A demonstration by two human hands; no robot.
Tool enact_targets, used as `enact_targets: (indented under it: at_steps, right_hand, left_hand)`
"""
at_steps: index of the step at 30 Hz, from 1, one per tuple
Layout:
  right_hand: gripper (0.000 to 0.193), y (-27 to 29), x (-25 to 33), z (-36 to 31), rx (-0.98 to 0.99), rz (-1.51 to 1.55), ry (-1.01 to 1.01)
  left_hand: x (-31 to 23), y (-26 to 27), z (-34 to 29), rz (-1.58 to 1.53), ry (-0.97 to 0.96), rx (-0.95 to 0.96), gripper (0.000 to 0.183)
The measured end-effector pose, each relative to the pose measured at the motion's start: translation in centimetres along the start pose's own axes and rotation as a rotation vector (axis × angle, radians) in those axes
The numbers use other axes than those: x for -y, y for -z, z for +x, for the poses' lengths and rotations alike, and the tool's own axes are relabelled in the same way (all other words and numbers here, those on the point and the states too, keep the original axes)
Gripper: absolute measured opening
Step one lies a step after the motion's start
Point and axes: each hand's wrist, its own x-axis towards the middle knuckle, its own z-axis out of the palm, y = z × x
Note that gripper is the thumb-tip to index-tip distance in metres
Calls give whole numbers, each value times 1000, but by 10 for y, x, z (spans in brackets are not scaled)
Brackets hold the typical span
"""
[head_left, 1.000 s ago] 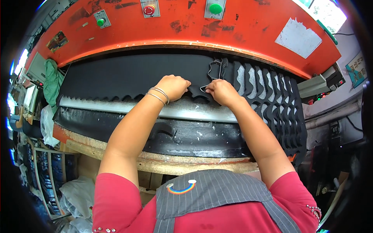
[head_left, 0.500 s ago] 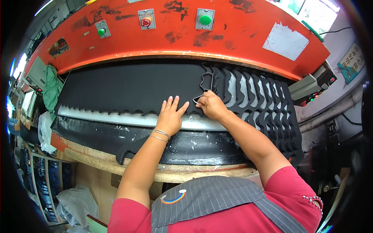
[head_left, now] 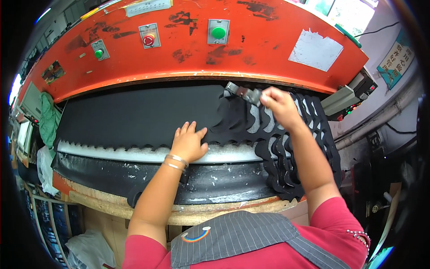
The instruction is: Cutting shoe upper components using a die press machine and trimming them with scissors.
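Observation:
A broad black sheet (head_left: 134, 114), which looks like foam, lies over the bed with a scalloped near edge. My left hand (head_left: 189, 143) rests on that edge, fingers spread and nothing held. My right hand (head_left: 280, 105) is closed on a metal cutting die (head_left: 244, 93), lifted and tilted at the sheet's right end. The die is somewhat blurred. Right of the sheet's uncut part, curved cut-outs (head_left: 253, 119) show pale grey strips through the black material. Wavy black offcuts (head_left: 280, 161) hang toward the front right.
A red-orange machine beam (head_left: 188, 54) spans the back, carrying green buttons (head_left: 218, 32) and a red knob (head_left: 148, 40). A pale strip (head_left: 112, 152) shows along the sheet's front, above a wooden edge (head_left: 179, 215). Green cloth (head_left: 48, 116) hangs at the left; a control box (head_left: 358, 96) stands right.
My right hand has lifted the cutting die off the sheet and moved it right and up. My left hand stays flat on the sheet. The whole view has shifted slightly.

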Motion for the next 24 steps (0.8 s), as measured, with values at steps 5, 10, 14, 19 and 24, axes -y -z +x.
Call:
enact_targets:
  at_steps: [5,10,14,19,24]
  right_hand:
    - [16,-11,-15,-97,-142,150,28]
    - [13,19,2,-153,-376,180,133]
    - [14,44,19,-178,-93,-353,253]
    - [27,25,-19,-197,-79,-560,11]
    - [71,-2,-52,-165,-443,-707,-272]
  left_hand:
    - [-1,-13,80,-225,-31,-114,59]
    - [-30,-25,155,-183,57,-98,61]
    - [-41,-31,178,-236,213,-179,66]
    - [-37,-34,197,-530,312,-279,59]
    - [-48,-34,158,-1288,40,-342,41]
